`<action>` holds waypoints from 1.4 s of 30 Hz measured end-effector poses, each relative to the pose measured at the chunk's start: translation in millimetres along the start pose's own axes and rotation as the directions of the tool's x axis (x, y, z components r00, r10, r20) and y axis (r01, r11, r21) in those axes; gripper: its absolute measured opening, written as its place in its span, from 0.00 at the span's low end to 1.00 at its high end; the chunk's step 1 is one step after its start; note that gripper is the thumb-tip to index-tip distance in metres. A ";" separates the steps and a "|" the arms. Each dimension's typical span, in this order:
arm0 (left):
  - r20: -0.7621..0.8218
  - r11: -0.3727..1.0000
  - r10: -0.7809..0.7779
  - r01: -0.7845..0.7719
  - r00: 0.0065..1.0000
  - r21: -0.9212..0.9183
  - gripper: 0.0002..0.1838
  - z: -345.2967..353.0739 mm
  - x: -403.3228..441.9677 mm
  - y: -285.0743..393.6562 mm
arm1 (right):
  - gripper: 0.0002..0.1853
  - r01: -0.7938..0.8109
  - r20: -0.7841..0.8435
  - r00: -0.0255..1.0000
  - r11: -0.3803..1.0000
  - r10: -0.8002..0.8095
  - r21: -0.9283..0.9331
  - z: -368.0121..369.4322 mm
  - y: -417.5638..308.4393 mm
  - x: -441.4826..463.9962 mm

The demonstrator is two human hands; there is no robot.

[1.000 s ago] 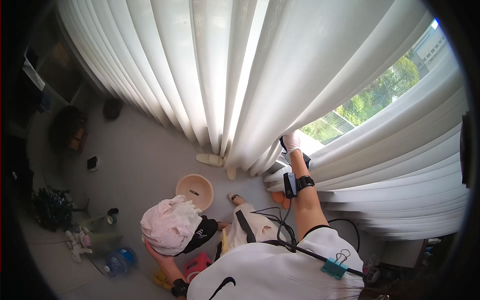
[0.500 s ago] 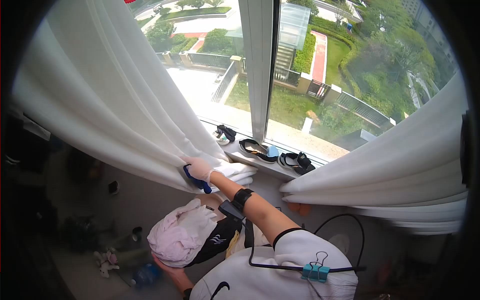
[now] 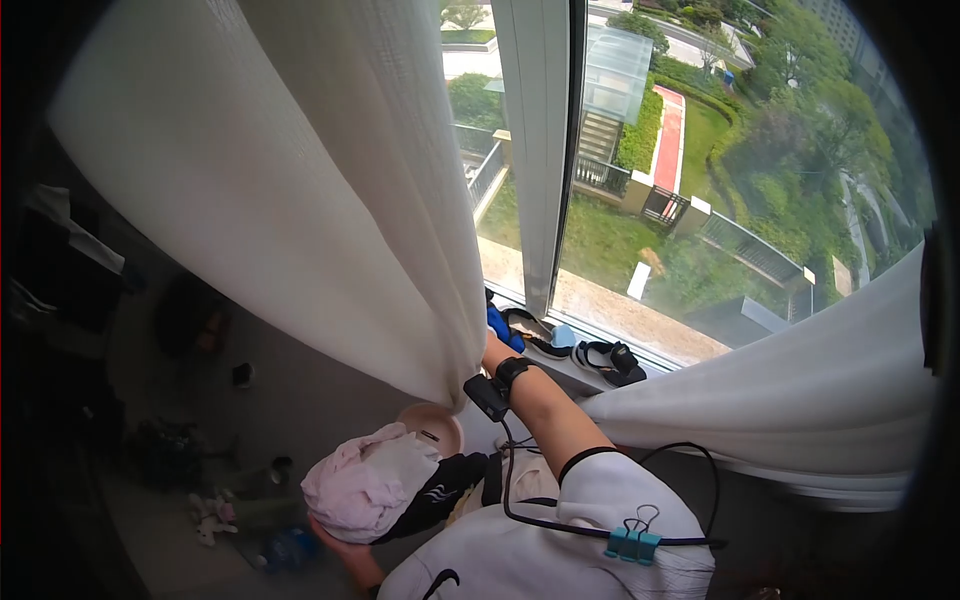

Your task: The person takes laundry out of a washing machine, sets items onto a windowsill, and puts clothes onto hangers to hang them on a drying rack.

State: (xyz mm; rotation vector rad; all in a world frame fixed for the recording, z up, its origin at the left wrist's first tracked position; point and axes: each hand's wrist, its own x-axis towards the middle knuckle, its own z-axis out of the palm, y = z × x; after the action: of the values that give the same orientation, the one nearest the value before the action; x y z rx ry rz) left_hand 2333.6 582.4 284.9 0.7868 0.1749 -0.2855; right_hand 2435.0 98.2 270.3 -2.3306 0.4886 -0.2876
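Note:
A bundle of pink and white cloth (image 3: 365, 488) with a black garment (image 3: 440, 492) rests against my left hand (image 3: 342, 545), whose fingers curl under its lower left side. My right arm reaches up to the white curtain (image 3: 330, 190). Only the wrist edge of my right hand (image 3: 492, 350) shows, as the curtain's lower edge covers its fingers. Just beyond it is a bright blue item (image 3: 505, 328), partly hidden, beside a dark shoe (image 3: 540, 335) on the window sill.
Another dark shoe (image 3: 610, 362) sits farther right on the sill, below the window. A second curtain (image 3: 780, 370) hangs at the right. On the floor are a peach basin (image 3: 440, 425), a plush toy (image 3: 213, 517) and a blue-tinted bottle (image 3: 285, 550).
The curtain was first pulled aside, uncovering the window and sill. Since then my right hand has moved right toward the sill, and the curtain now hangs over it. The cloth bundle stays with my left hand.

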 end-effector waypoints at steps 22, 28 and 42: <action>0.178 0.392 0.529 -0.425 0.830 0.816 0.40 -3.3 2.9 -1.6 | 0.15 -0.477 0.269 0.777 0.811 0.569 -0.338 120.9 242.6 -135.1; -0.111 0.997 0.063 -0.067 0.992 -0.034 0.35 -14.0 14.4 17.3 | 0.12 -0.609 0.776 0.541 0.787 0.323 0.098 148.2 134.9 -99.5; -0.046 0.989 0.147 -0.148 0.988 -0.027 0.31 -42.5 16.8 9.8 | 0.25 0.618 0.363 0.166 0.384 -0.917 0.686 144.6 -199.9 -117.7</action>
State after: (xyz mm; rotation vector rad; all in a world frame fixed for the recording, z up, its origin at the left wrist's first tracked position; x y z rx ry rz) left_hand 2350.5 616.3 257.6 0.7718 0.1614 -0.1254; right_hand 2430.4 370.0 299.8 -1.8203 -1.2100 0.0953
